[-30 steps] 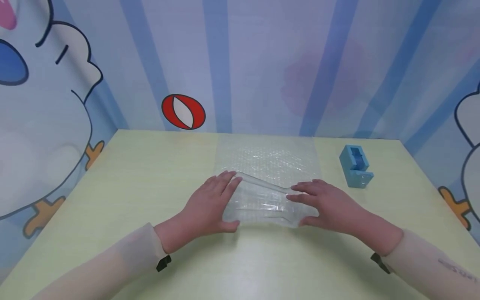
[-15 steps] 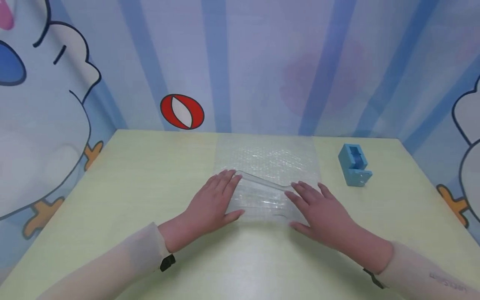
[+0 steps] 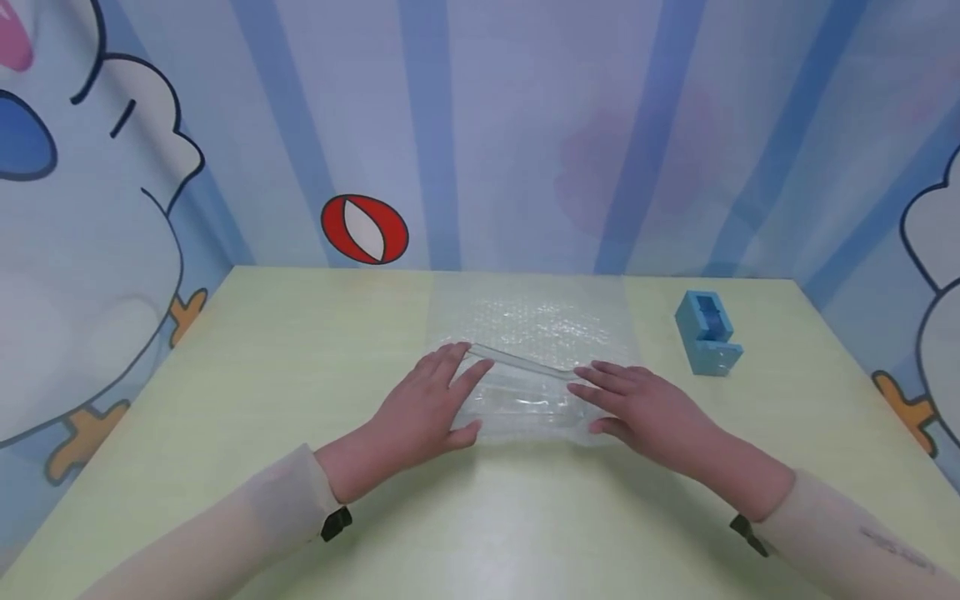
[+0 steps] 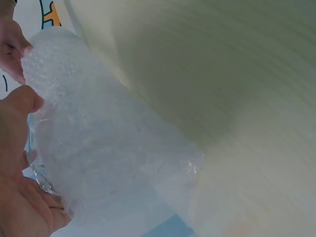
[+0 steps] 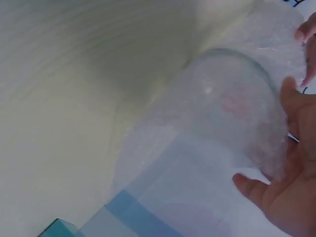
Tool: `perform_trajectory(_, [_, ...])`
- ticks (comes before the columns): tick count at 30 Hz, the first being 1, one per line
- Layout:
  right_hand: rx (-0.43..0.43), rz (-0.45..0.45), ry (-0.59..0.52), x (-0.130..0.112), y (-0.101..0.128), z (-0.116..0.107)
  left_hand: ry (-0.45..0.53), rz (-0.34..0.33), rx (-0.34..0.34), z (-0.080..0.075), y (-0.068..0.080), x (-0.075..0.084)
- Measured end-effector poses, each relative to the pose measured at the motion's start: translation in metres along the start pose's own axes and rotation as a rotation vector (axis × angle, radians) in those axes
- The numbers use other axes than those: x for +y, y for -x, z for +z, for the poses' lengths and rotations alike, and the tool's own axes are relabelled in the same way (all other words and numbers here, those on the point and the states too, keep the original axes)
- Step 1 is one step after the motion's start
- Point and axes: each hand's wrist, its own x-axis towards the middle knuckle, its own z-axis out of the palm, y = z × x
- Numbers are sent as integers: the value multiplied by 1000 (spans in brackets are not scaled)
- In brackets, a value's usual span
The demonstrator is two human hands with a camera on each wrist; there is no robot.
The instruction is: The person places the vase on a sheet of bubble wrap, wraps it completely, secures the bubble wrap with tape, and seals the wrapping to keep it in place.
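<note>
Between both hands on the table is a sheet of bubble wrap (image 3: pixel 525 325), its near part folded up into a loose bundle. A clear, thick-edged rim (image 3: pixel 517 360) runs slantwise across the bundle; the kind of thing it belongs to does not show. My left hand (image 3: pixel 423 408) rests on the bundle's left end, fingers spread, thumb toward me. My right hand (image 3: pixel 660 412) touches its right end with extended fingers, the thumb apart from them. In the right wrist view a curved edge shows through the film (image 5: pixel 232 98) beside the right hand (image 5: pixel 291 173).
A blue tape dispenser (image 3: pixel 705 333) stands at the right rear of the pale table (image 3: pixel 315 333). A printed cloth (image 3: pixel 517 125) with stripes and cartoon figures walls in the back and sides.
My right hand first slides slightly left with its fingers spreading, then its fingers draw nearer together. The left hand stays close to its place, thumb and index shifting a little. The bundle barely moves.
</note>
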Motion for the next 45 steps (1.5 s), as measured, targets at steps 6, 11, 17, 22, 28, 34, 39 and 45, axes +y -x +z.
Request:
perform_trajectory(6, [-93,221,127,-34,-3,3,-10,19,42,2,-1,-1])
perform_trajectory(11, [-75,274,93,-58,-15,18,7,26,84,4,2,-5])
perform_trajectory(17, [93,222,63,-54,-25,30,-2,41,105,6,4,-7])
perform_trajectory(22, [159,160,123,-44,-31,39,-5,44,105,7,4,-7])
perform_trajectory(28, [63,195,269,-34,-42,40,14,29,62,4,5,-5])
perform_trajectory(34, [110,144,260,-23,-44,38,24,49,93,4,2,-7])
perform_trajectory(39, [160,116,158,-17,-45,36,25,46,46,2,-5,-9])
perform_trajectory(45, [129,177,31,-17,-48,34,-94,24,-94,-3,-9,-5])
